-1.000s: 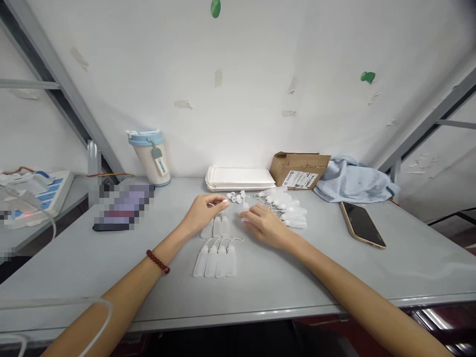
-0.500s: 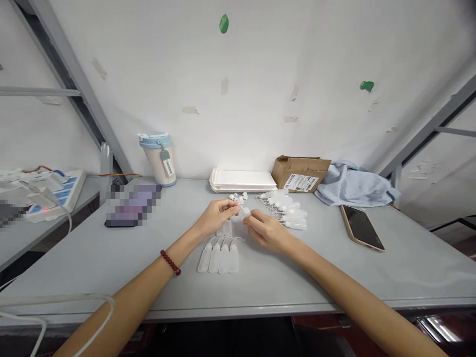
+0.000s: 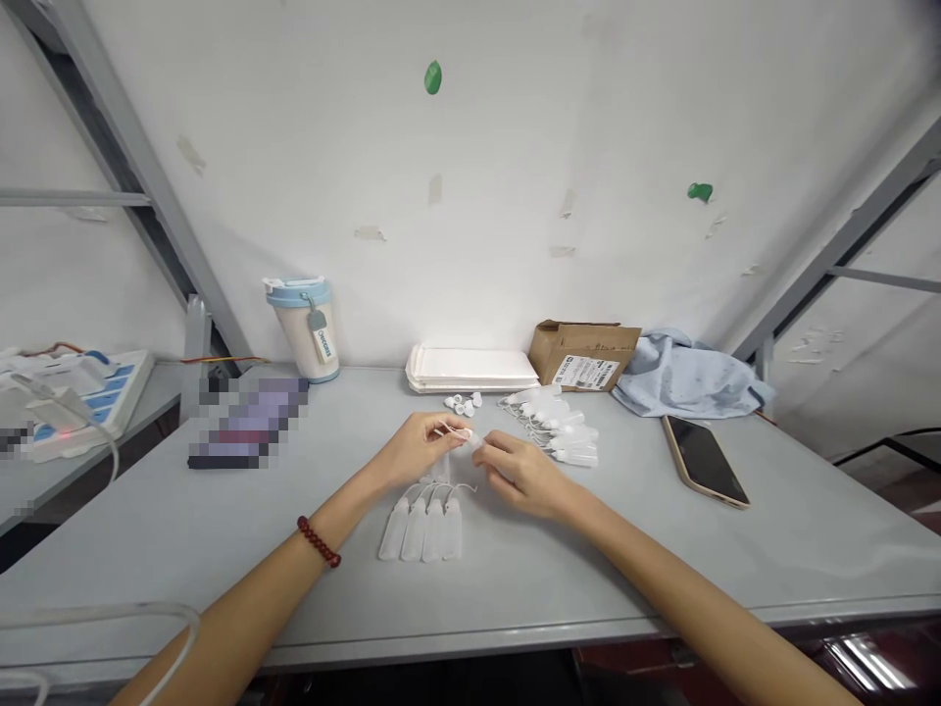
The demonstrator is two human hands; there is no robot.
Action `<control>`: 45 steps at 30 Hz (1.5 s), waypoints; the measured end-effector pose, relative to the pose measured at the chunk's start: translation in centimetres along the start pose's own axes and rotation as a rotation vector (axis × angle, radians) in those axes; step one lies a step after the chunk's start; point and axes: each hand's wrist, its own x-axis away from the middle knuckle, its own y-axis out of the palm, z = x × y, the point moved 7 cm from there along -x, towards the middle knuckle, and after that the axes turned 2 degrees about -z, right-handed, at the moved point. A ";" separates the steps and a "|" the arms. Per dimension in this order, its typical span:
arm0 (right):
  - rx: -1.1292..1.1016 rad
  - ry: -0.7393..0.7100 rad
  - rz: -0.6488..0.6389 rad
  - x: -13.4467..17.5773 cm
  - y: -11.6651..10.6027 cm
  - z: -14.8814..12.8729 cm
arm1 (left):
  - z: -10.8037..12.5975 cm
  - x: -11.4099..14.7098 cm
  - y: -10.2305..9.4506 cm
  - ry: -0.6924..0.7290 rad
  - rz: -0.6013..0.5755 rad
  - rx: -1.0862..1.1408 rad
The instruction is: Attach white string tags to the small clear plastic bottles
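Observation:
My left hand is closed, its fingertips pinching a white cap with a thin white cord by it. The cap is at the neck of a small translucent plastic bottle. Around that bottle the fingers of my right hand are closed, hiding most of its body. Below my hands, several translucent bottles with cords lie side by side in a row. Another translucent bottle lies just above that row, partly covered by my left hand. Loose white caps sit in a small heap beyond my fingers.
More bottles with cords lie at right. Behind are white flat packs, a cardboard box and a blue cloth. A tumbler and a blurred phone are left, another phone right, all on the grey table.
My hands have drawn together, and the white cap is now at the bottle's neck. The whole scene has shifted slightly down and left with the camera.

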 end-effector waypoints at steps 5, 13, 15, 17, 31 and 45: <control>-0.153 0.026 0.032 0.0 -0.8 0.2 | -0.1 0.1 -0.1 -0.018 0.004 -0.011; -0.741 0.295 0.011 0.0 -0.7 1.9 | 0.2 0.2 0.1 -0.012 0.045 0.028; -0.899 0.339 -0.009 0.1 -0.2 2.2 | 0.6 0.3 0.2 0.006 0.049 0.017; -1.029 0.375 -0.011 0.2 0.2 2.5 | 0.9 0.4 0.4 0.023 0.042 0.007; -1.141 0.457 -0.033 0.3 -0.2 3.0 | -0.1 0.3 0.8 -0.070 0.099 0.017; -1.177 0.489 -0.020 0.5 0.1 3.5 | 1.2 0.7 1.1 0.035 0.089 -0.069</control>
